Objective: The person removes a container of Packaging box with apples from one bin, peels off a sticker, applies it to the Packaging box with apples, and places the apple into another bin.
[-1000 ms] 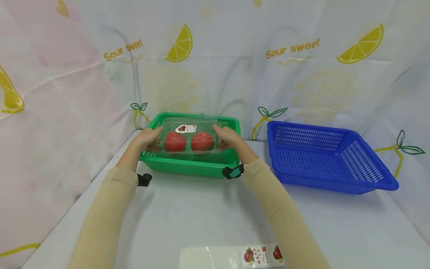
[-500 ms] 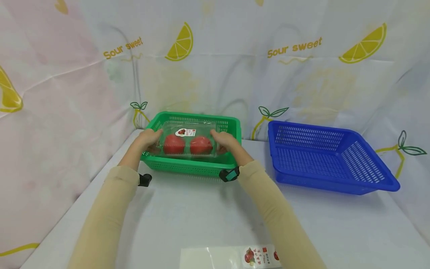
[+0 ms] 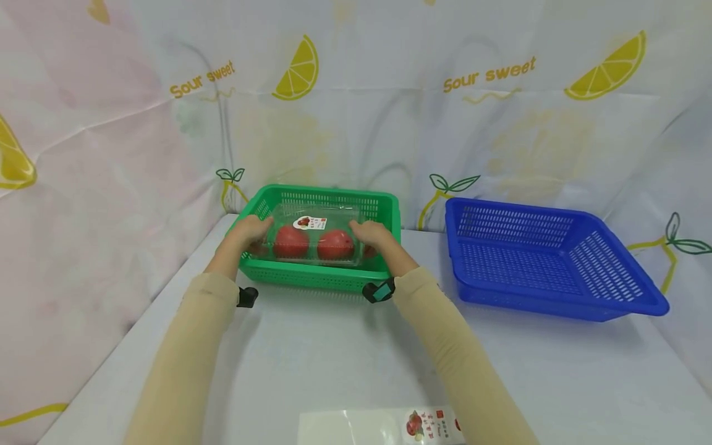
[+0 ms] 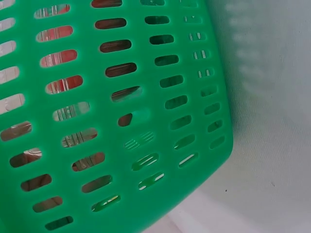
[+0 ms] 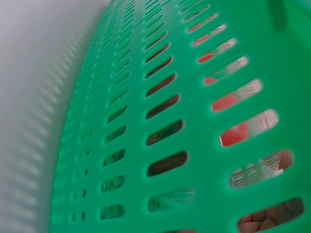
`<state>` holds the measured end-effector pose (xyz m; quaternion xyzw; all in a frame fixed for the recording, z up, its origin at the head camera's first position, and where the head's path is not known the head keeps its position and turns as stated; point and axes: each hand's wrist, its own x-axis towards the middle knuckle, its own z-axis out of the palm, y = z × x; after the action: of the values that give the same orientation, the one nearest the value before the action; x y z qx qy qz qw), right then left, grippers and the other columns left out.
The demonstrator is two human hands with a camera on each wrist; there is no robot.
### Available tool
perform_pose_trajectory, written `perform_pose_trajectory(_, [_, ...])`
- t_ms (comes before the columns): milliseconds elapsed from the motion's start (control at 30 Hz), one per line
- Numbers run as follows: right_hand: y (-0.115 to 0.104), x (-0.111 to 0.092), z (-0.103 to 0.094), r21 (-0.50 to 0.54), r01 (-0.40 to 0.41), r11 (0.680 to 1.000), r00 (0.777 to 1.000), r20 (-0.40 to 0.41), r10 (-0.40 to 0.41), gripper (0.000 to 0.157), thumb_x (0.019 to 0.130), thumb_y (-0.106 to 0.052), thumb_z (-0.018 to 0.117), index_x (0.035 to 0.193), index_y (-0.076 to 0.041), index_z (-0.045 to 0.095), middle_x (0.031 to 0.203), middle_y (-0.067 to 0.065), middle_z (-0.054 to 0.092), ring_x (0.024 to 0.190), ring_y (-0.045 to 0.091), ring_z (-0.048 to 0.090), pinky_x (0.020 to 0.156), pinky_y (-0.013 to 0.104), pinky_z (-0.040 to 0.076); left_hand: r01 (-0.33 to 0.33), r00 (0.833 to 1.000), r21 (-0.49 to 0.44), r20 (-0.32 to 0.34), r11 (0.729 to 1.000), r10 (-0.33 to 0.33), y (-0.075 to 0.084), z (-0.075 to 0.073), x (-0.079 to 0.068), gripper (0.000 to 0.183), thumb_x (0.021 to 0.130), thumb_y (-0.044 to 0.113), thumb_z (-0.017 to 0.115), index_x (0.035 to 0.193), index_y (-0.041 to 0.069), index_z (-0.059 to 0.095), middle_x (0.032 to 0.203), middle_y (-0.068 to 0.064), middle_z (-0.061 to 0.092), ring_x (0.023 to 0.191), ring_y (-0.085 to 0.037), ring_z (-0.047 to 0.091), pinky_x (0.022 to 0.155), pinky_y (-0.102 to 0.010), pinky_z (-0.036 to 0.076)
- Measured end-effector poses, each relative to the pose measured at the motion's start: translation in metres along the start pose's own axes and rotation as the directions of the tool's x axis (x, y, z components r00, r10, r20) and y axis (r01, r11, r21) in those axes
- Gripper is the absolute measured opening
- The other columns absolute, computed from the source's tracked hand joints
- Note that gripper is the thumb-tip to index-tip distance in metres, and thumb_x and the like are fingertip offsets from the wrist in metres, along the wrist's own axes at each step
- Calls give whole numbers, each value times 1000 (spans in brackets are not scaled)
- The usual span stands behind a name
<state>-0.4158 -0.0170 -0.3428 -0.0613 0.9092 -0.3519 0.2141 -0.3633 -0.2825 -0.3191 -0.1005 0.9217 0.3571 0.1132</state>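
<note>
Inside the green basket (image 3: 311, 277) a clear plastic box (image 3: 328, 213) holds two red round fruits and bears a white label (image 3: 309, 222) on its lid. At its left end my left hand (image 3: 248, 233) grips the box, thumb on top. The right hand (image 3: 374, 236) holds the opposite end the same way. Fingertips of both hands are partly hidden by the box and basket. Both wrist views look at the basket's slotted wall (image 4: 97, 116), with bits of red fruit (image 5: 235, 133) and clear plastic behind the slots.
A blue basket (image 3: 556, 303) stands to the right of the green one. At the table's front edge lies a backing sheet (image 3: 350, 426) with printed fruit stickers (image 3: 427, 425). A printed cloth (image 3: 356, 136) hangs behind the baskets.
The plastic box has come down lower into the green basket, with both hands still holding its ends. The baskets have hardly shifted in view.
</note>
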Motion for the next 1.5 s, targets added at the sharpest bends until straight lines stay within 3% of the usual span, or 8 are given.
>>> perform_pose_trajectory(67, [-1,-1,-1,-33,5,999,1000,-8,-5,62,97,-46,25,140,-3,32,142,14,34,84,27,64,73,37,52,-7,1000,24,-14,1000,8,0,0,0,52,99,35,25,63,4,43,67,-12,51,60,-21,65,73,-37,48])
perform_pose_trajectory(300, [-4,-7,-3,-101,-10,995,1000,-16,8,60,98,-46,26,137,-2,37,140,16,36,83,27,64,73,37,51,1,1000,37,-13,999,0,0,2,0,50,100,36,25,70,0,44,96,-24,53,65,-23,66,74,-39,50])
perform_pose_trajectory(567, [-3,0,3,-112,-30,993,997,-67,22,63,97,-46,25,134,2,40,138,19,36,70,25,62,63,34,51,6,1000,17,-7,1000,-6,0,4,-1,47,100,35,27,78,-3,46,88,-21,54,72,-28,66,62,-34,54])
perform_pose_trajectory(833, [-4,-8,2,-185,2,983,997,-79,-17,61,97,-45,25,131,1,44,131,19,44,73,26,64,55,29,47,-9,999,5,-42,1000,9,4,5,-4,48,99,30,29,108,-15,43,86,-23,52,78,-33,65,60,-37,54])
perform_pose_trajectory(1000, [-5,-6,5,-239,6,971,994,-105,-32,59,97,-46,25,116,2,54,90,16,59,55,21,57,48,28,43,-32,997,44,-71,998,36,5,5,-5,36,98,25,33,91,-7,45,86,-23,52,71,-30,63,58,-36,54])
perform_pose_trajectory(1233, [-5,-7,4,-263,70,962,979,-169,-118,53,97,-41,31,106,3,58,103,18,58,57,20,58,54,31,47,-51,991,132,-119,990,67,5,2,-5,30,95,23,38,81,-3,45,79,-20,53,65,-28,59,55,-34,53])
perform_pose_trajectory(1367, [-5,-7,3,-269,91,959,973,-180,-143,51,96,-40,33,104,4,58,97,17,59,59,20,60,54,30,47,-70,982,235,-154,969,108,8,1,-8,28,92,20,41,78,-3,48,82,-22,53,63,-27,56,53,-34,49])
perform_pose_trajectory(1500, [-5,-8,1,-289,105,952,969,-185,-163,48,97,-38,32,86,-1,59,81,13,59,53,17,54,52,29,44,-84,977,287,-166,954,136,11,0,-12,28,90,19,43,68,1,44,70,-15,49,61,-25,50,55,-35,45])
